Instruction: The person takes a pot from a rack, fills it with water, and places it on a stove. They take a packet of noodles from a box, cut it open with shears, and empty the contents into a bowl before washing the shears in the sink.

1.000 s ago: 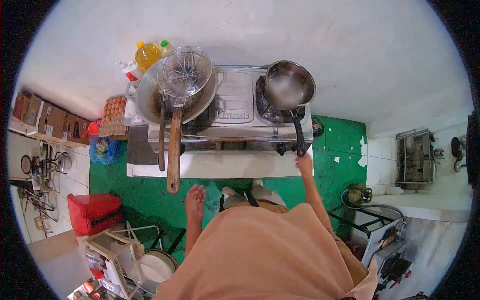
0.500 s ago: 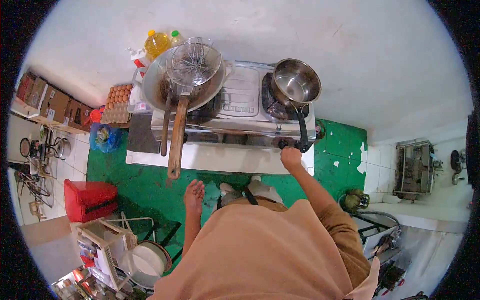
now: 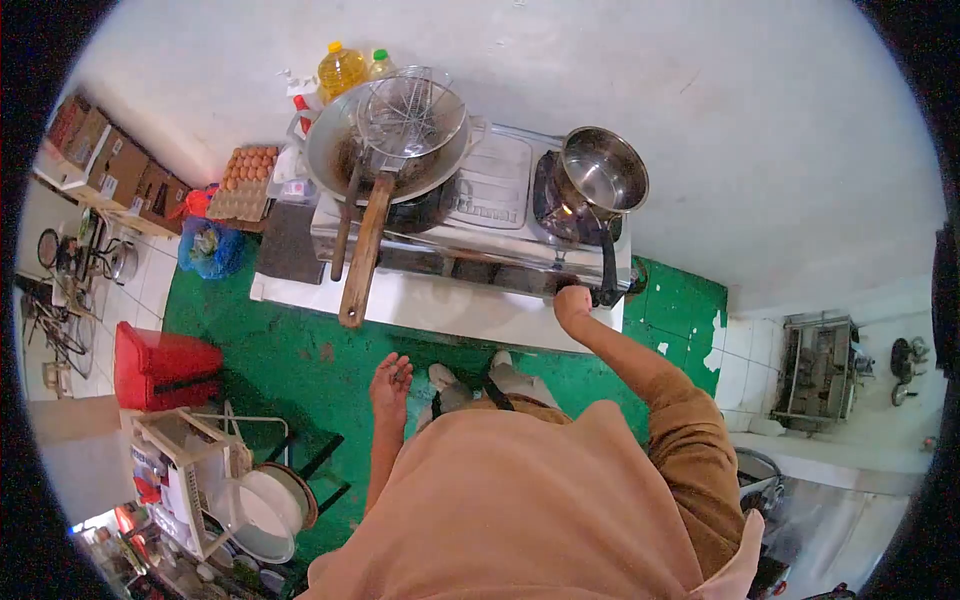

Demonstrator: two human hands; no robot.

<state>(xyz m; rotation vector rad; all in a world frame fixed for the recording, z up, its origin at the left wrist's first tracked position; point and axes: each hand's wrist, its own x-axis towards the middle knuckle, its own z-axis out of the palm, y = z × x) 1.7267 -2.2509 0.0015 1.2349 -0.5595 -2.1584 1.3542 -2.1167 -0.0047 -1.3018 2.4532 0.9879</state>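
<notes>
My right hand (image 3: pixel 573 308) is closed at the front panel of the two-burner gas stove (image 3: pixel 495 180), its fingers around a control knob that they mostly hide. Just above it, the black handle of a steel saucepan (image 3: pixel 605 170) points toward me. The saucepan sits on the right burner, and a small bright glow shows beneath it. On the left burner rests a large wok (image 3: pixel 335 150), with a wire strainer (image 3: pixel 410 115) and its wooden handle lying across it. My left hand (image 3: pixel 391 385) hangs over the floor with loosely curled fingers, and I see nothing held in it.
Behind the wok stand a yellow oil bottle (image 3: pixel 342 70) and a green-capped bottle (image 3: pixel 381 65). An egg tray (image 3: pixel 245 182) and a blue plastic bag (image 3: pixel 212 250) are at the left. A red bin (image 3: pixel 165 365) and a white rack (image 3: pixel 190 470) stand lower left.
A small glow now shows under the saucepan. My right hand stays at the knob with its wrist turned. The view has tilted and shifted slightly; the left hand stays low.
</notes>
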